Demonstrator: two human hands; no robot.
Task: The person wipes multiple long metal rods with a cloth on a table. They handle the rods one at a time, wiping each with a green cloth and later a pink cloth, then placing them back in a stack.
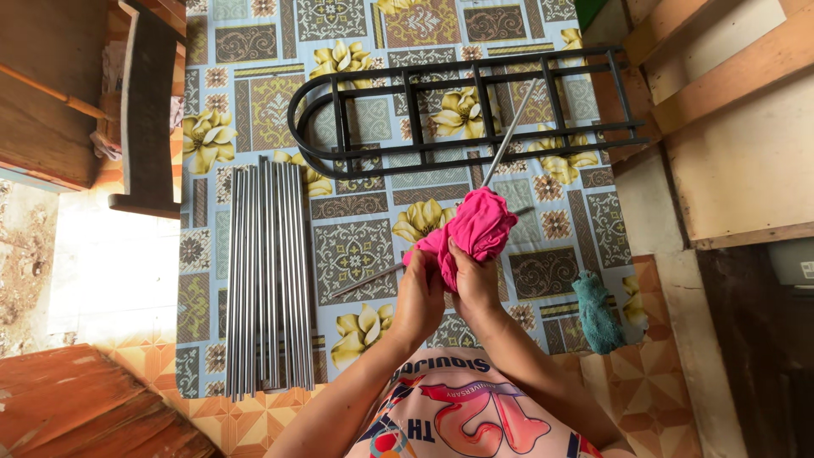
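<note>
Patterned floor mat (365, 246) covers the tiles, black metal rack frame (466, 110) lying flat at its top, bundle of steel rods (270, 280) laid alongside. One rod (507, 140) runs through a pink cloth (475, 233); left hand (418, 301) and right hand (475, 284) are both clenched around the cloth, probably for wiping grip.

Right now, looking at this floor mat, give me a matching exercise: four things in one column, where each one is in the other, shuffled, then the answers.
Things
1. pink cloth
2. bundle of metal rods
3. black metal rack
4. teal cloth

Places
A. lying at the mat's far end
B. bunched in both hands around a thin rod
C. lying at the mat's right edge
D. laid side by side on the mat's left part

Pairs: 1-B, 2-D, 3-A, 4-C
</note>
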